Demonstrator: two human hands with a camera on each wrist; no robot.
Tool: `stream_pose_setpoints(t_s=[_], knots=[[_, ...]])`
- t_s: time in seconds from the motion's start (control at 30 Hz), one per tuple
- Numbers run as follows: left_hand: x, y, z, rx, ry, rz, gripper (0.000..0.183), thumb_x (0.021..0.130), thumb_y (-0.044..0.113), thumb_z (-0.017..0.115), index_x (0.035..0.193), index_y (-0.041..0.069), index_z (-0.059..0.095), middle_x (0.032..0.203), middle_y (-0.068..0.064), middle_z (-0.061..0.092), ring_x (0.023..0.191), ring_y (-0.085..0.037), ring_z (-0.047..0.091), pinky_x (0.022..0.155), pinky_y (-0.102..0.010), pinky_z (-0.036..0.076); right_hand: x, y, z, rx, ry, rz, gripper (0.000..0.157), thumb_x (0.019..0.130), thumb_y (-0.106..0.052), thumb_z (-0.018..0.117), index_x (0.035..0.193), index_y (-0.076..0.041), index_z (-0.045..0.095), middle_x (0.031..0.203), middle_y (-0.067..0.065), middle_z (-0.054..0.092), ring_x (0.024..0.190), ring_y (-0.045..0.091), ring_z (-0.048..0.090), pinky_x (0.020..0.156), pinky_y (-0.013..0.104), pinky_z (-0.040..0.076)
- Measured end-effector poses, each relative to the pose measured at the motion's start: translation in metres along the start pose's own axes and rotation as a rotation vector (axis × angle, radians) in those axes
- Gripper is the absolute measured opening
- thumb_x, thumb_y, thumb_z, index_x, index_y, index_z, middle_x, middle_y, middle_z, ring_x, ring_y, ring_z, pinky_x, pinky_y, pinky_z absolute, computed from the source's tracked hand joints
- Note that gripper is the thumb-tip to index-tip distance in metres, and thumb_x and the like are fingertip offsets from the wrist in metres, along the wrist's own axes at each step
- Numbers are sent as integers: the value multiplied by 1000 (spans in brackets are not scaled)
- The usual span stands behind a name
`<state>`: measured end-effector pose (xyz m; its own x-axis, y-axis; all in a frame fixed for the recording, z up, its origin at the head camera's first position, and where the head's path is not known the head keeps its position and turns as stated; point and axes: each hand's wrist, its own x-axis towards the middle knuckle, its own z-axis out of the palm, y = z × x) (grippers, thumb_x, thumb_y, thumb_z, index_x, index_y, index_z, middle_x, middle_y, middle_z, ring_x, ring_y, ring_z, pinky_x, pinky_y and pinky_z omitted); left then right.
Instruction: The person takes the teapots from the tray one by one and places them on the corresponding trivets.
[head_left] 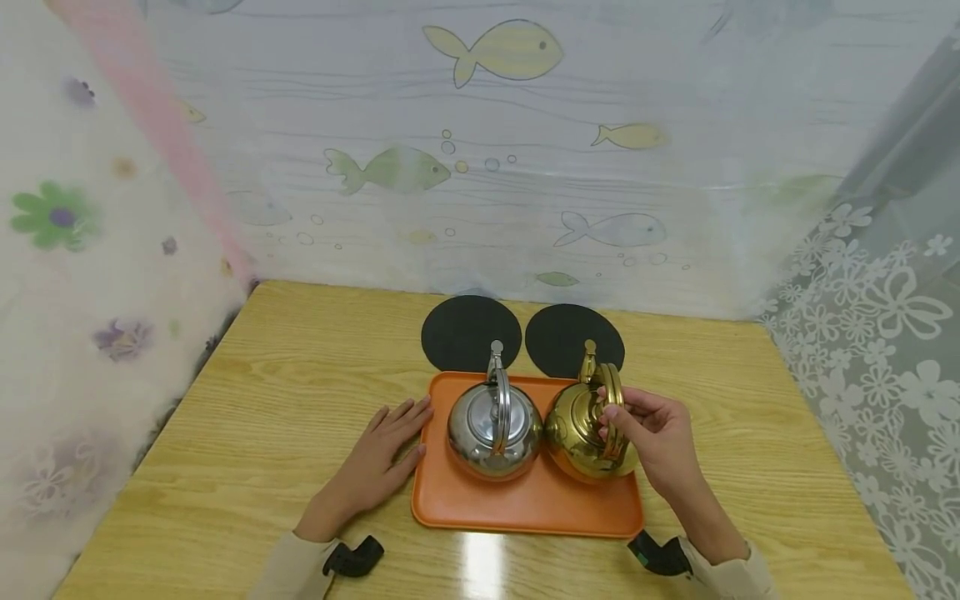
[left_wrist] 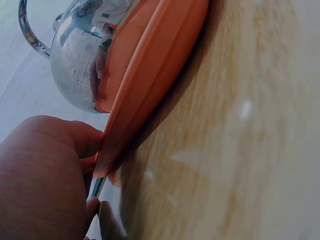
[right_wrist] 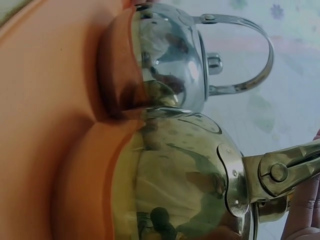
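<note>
A silver kettle and a gold kettle stand side by side on an orange tray, their rounded bodies close together. The gold kettle's upright handle is gripped by my right hand, with fingertips showing inside the loop. In the right wrist view, fingers appear at the edge, by the handle's riveted hinge. My left hand touches the tray's left rim, its fingers extended. From the left wrist, my hand is seen against the tray's side wall; the silver kettle rises behind.
Two round black mats lie on the wooden table, just behind the tray. Fish-patterned curtain hangs along the table's back edge. Flowered fabric borders the left side and white lace the right.
</note>
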<state>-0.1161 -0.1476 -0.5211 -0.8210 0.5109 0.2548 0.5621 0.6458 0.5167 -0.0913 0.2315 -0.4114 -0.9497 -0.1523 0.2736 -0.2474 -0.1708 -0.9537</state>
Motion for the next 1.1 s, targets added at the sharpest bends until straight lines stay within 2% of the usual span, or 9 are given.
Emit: stream_pose_setpoints(t_s=[0.23,0.47,0.67,1.1], knots=[[0,0,0,-6,13,14,52,96,33,49,144,15,39,150,1,32,138,-28,28,110,-55,14,2,0,0,-16,0,-6,22,88,11,54,109,16,60,90,10,70,69,12,67,65,26,56],[0,-2,1,-9,20,24,52,96,32,50,144,16,38,150,1,32,138,-28,28,109,-55,14,5,-1,-1,-20,2,-8,24,87,11,55,109,18,59,92,3,71,69,11,68,66,26,56],[-1,-1,0,0,2,19,52,97,32,48,145,16,37,151,1,31,138,-28,27,110,-55,14,7,2,-1,-20,6,-37,24,87,12,54,110,18,59,98,6,71,70,12,68,66,27,56],[-1,1,-1,8,-13,10,52,97,33,47,145,16,36,151,1,30,139,-27,26,110,-54,13,18,6,0,-63,43,-72,26,86,11,57,109,22,57,86,6,72,67,13,68,65,26,56]])
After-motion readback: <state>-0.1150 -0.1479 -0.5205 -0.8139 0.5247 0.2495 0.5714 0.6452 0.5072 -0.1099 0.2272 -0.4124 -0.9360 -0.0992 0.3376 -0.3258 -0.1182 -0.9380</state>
